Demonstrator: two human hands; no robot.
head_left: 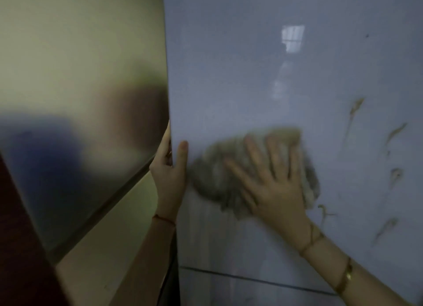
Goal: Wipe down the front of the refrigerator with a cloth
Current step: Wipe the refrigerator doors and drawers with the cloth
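The refrigerator's pale blue-grey glossy front [286,81] fills the right of the view. My right hand [272,179] lies flat with spread fingers on a crumpled grey-beige cloth [212,179], pressing it against the door at mid height; both are motion-blurred. My left hand [168,166] grips the door's left edge, thumb on the front, fingers wrapped behind. Brownish smears [354,108] streak the door right of the cloth. A dark horizontal seam [251,280] crosses the front low down.
The refrigerator's brushed metal side [80,88] takes up the left of the view, with a seam running diagonally. A dark red-brown surface [20,248] sits at the lower left. A bright window reflection [293,37] shows on the upper door.
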